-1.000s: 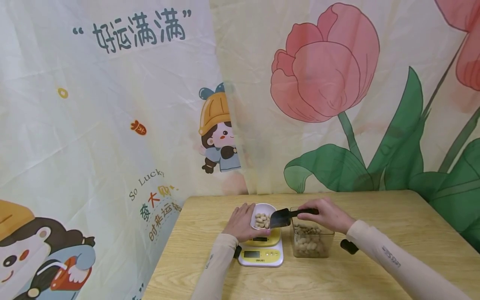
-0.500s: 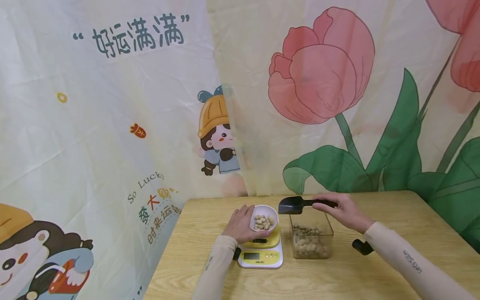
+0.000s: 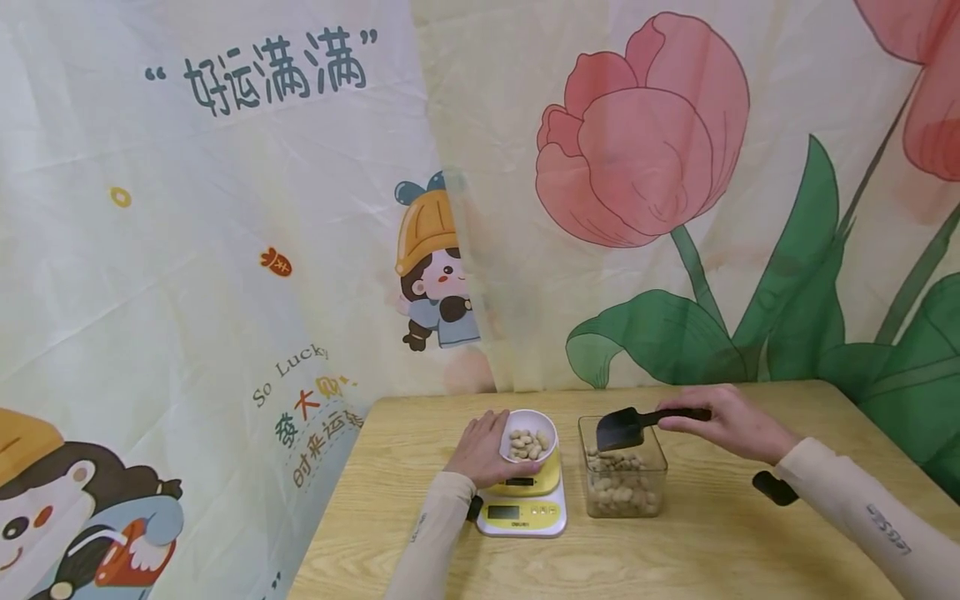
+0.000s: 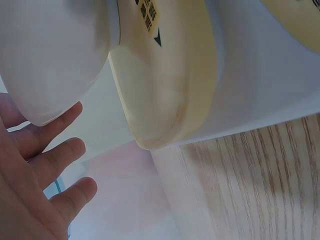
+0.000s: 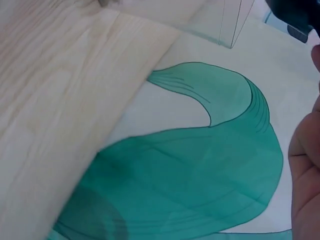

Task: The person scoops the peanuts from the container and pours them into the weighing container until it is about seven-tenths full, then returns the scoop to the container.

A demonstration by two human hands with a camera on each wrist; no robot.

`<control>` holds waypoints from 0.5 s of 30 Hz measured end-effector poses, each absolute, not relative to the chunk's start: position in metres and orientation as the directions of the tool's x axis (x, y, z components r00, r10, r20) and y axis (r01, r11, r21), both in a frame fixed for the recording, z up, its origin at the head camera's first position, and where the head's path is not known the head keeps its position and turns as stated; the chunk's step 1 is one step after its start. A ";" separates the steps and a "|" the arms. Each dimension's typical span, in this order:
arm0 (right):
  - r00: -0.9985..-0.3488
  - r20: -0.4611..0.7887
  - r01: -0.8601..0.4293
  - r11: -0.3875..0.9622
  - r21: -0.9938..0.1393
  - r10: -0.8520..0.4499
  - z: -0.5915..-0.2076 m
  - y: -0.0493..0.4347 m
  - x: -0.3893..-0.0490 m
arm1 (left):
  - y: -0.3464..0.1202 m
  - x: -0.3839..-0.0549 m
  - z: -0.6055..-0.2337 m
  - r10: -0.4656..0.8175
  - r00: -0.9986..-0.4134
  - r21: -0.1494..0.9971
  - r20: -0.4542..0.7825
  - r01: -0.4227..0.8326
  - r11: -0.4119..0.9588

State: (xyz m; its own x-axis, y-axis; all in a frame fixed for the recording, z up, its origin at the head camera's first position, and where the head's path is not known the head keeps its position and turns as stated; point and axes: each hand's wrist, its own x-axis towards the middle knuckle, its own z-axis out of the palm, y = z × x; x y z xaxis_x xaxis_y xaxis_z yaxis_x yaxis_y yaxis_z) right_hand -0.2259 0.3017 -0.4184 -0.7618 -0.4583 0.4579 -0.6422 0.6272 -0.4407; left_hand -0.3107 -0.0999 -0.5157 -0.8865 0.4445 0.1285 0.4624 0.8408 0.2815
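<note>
My left hand (image 3: 480, 450) holds a small white bowl (image 3: 552, 435) of pale peanut-like nuts (image 3: 527, 445) at the yellow and white kitchen scale (image 3: 522, 518). In the left wrist view, fingers (image 4: 65, 155) spread along the bowl's (image 4: 55, 55) underside beside the scale's yellow platform (image 4: 160, 100). Whether the bowl touches the platform I cannot tell. My right hand (image 3: 738, 423) grips a black scoop (image 3: 621, 430) by its handle. Its blade is over a clear square container (image 3: 624, 493) partly filled with similar nuts. Only part of that hand (image 5: 306, 150) shows in the right wrist view.
The container stands just right of the scale on a light wooden table (image 3: 570, 567). A printed cloth (image 3: 510, 333) with a tulip and cartoon figures hangs behind the table's far edge. Bare wood (image 5: 60, 75) fills the left of the right wrist view.
The right hand has drawn the scoop rightward from beside the bowl, over to the container, and tipped its blade downward. The left hand stays at the bowl.
</note>
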 end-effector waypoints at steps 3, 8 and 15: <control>-0.692 0.447 -0.719 0.598 -0.353 -0.567 -0.416 0.298 -0.230 | -0.101 -0.310 -0.515 0.440 -0.889 0.287 0.124 0.457 0.842; -0.588 0.397 -0.807 0.546 -0.224 -0.705 -0.417 0.290 -0.238 | -0.101 -0.311 -0.514 0.438 -0.890 0.293 0.128 0.456 0.840; -0.609 0.291 -0.793 0.558 -0.246 -0.737 -0.424 0.282 -0.241 | -0.101 -0.312 -0.516 0.445 -0.885 0.284 0.135 0.465 0.839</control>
